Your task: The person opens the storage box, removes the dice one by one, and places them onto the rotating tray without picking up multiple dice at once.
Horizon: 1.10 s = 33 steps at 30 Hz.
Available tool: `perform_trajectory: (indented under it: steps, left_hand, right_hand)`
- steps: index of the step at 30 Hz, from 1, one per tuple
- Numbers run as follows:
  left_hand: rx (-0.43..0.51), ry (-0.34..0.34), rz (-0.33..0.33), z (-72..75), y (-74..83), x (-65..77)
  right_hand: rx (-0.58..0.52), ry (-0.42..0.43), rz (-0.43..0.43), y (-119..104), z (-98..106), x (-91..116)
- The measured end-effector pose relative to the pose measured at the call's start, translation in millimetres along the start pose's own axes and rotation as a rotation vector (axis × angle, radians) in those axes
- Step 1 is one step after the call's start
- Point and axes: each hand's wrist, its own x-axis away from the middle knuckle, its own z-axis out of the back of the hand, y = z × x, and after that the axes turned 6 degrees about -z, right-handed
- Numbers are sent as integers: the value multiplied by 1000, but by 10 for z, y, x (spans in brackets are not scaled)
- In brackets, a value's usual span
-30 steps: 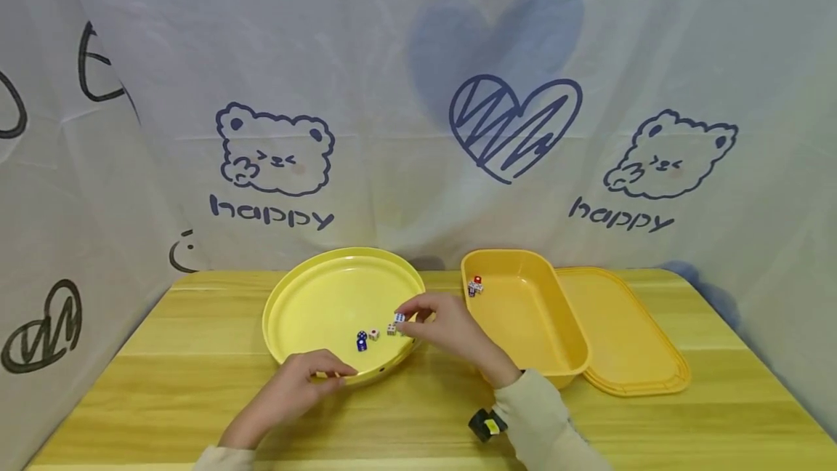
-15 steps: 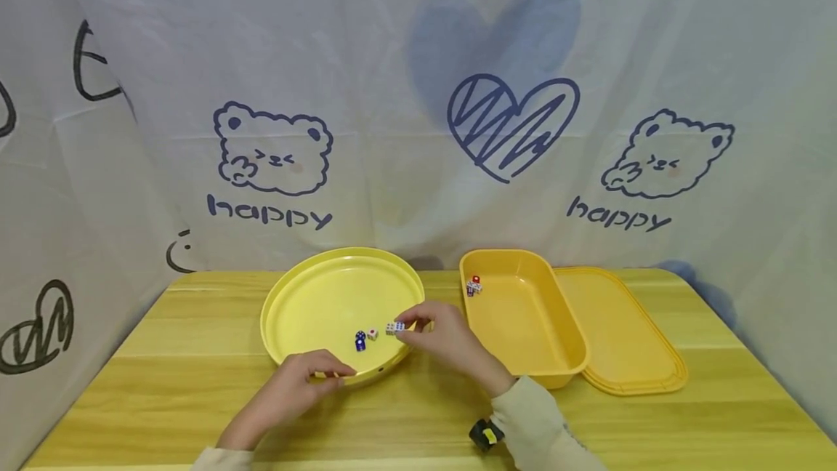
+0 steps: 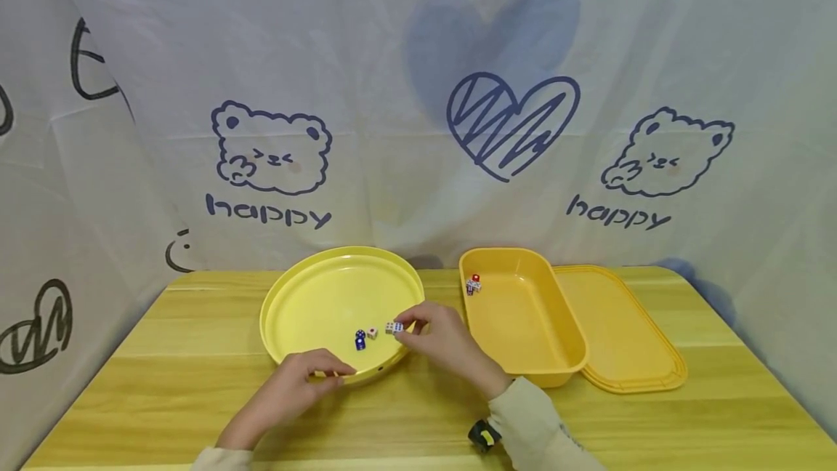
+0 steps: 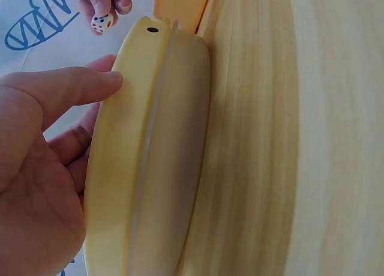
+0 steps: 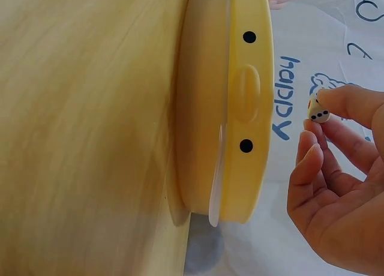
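Note:
My left hand (image 3: 297, 391) grips the near rim of the round yellow tray (image 3: 277, 289); in the left wrist view its thumb lies on the outer wall and its fingers reach behind the rim. Over the tray's right side, my right hand (image 3: 447, 340) pinches a white die (image 5: 318, 112) between thumb and fingertips. In the head view a second white die (image 3: 389, 328) appears right beside the held one. Further left in the tray are a white die with a red pip (image 3: 372, 333) and two blue dice (image 3: 360, 344), close together.
Right of the tray stands an orange-yellow rectangular box (image 3: 523, 311), with several dice (image 3: 474, 285) in its far left corner. A flat matching lid (image 3: 628, 333) lies against the box's right side. A printed cloth (image 3: 392, 166) hangs behind the wooden table (image 3: 163, 355).
My right hand has lowered slightly with the die, bringing it down beside the other white die. My left hand keeps its grip on the tray rim.

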Motion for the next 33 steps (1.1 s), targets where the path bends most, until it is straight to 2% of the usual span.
perform_trajectory:
  steps: [9,18,33]
  left_hand:
    - [4,14,-24,-20,-5,3]
    - [4,18,-17,-36,-22,9]
    - [7,5,-4,-20,-10,9]
  right_hand:
    - [42,-7,7,41,-1,-3]
    - [70,3,14,72,8,-10]
    - [70,-7,-25,16,37,9]
